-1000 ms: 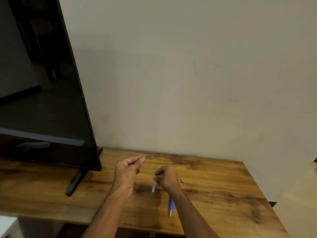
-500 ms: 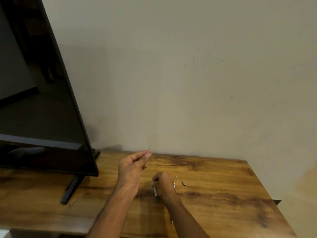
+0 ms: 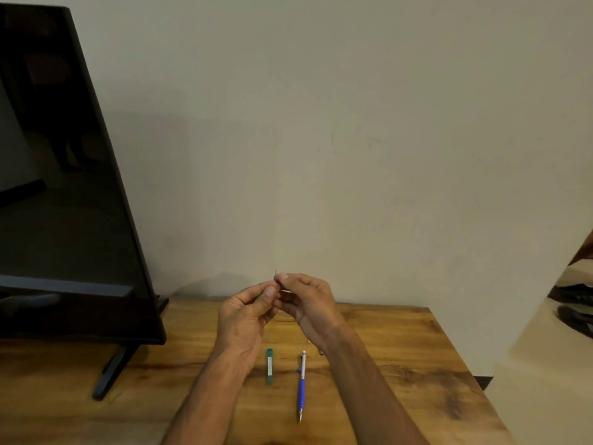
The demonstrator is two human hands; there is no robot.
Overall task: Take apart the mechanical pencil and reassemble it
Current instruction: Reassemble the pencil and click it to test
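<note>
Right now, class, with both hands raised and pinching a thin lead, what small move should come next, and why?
Probably lower the right hand to pick up the blue mechanical pencil lying on the wooden table. Both hands, the left hand included, pinch only the thin dark lead, and the pencil lies untouched beside the green lead case.

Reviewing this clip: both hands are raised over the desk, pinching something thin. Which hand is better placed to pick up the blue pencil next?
Probably the right hand. The blue pencil lies on the desk beside the right forearm, while the green case lies between it and the left hand. Both hands pinch a thin lead.
</note>
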